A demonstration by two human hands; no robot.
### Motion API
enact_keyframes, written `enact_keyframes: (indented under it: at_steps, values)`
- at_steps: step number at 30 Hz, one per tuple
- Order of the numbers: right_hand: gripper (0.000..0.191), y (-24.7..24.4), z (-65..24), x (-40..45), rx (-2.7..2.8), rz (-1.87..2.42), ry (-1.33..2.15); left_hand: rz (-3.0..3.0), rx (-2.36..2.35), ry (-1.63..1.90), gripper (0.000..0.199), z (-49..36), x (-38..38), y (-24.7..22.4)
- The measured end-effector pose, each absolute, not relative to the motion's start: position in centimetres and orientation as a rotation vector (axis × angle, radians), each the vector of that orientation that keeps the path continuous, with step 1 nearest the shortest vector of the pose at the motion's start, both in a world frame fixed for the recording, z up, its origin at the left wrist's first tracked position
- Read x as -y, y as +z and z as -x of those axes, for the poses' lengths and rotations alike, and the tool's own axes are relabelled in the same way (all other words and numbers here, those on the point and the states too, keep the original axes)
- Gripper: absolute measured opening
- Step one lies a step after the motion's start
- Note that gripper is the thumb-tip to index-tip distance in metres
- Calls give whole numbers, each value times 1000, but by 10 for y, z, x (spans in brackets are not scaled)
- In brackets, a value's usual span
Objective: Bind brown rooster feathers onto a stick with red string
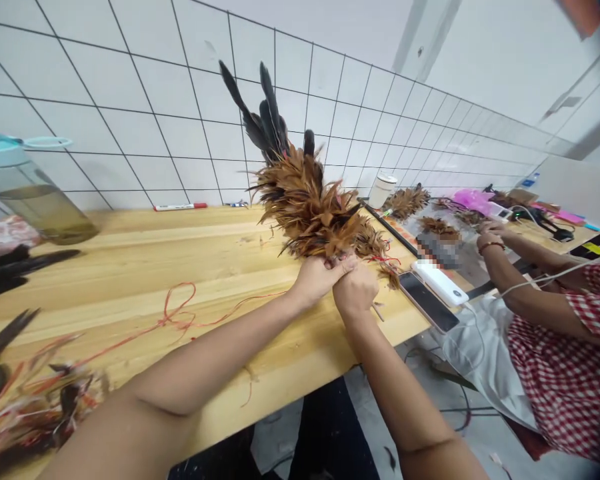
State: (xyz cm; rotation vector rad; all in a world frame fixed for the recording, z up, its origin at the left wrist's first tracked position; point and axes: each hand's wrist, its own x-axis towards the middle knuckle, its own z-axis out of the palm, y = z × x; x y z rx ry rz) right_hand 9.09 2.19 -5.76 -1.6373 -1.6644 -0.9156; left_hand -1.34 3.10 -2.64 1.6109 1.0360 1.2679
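Far left of the wooden workbench (130, 267): glass jar (35, 200) with teal lid, brownish liquid inside. Near left corner: black-handled scissors (0, 353) beside a blurred heap of feather scraps and red thread (35, 407). Loose red thread (180, 310) runs across the bench toward the hands; red-capped marker (180, 207) lies at the far edge against the tile wall (195, 113). Centre: left hand (320, 280) and right hand (355, 290) are together, touching, both clamped on the base of a feather duster (305, 200). Duster stands tilted up over the bench, orange-brown hackles below, black plumes on top. Thin stick (377, 312) pokes out under the right hand. Right of the hands, at the bench edge: smartphone (427, 301) and white power bank (440, 282). Farther right, a second, smaller duster (405, 202) lies on the far bench near a white cup (383, 190). Far right: co-worker in a red-checked top (570, 340), hand (490, 237) raised over the bench by a pink bag (473, 202); grip there unclear.
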Motion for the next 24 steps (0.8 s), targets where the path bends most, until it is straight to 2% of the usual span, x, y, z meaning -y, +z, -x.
enact_keyframes:
  at_steps: [3,6,10,13,15,18,21,24]
  values:
    - [29,-66,-80,-23,1702,1611,-946,-1531,-1201,1344,33,14,-38,-32]
    - [30,-69,-69,-21,1715,1638,-889,-1419,-1159,1451,30,15,-45,-38]
    - [31,-65,-60,-13,1740,1730,-578,-1327,-986,1438,26,21,-53,-42]
    - [23,-52,-65,-5,1797,1663,-72,-1250,-875,1358,28,32,-55,-41]
    - [20,-41,-76,-2,1811,1444,454,-1238,-806,1312,32,38,-55,-38]
    - [32,-26,-96,-1,1565,1071,1238,-1291,-708,1262,34,44,-48,-30]
    - [42,-20,-110,0,1288,882,1615,-1415,-600,1069,41,47,-40,-21]
    - [42,-20,-112,3,1240,808,1753,-1525,-604,1010,39,50,-36,-15]
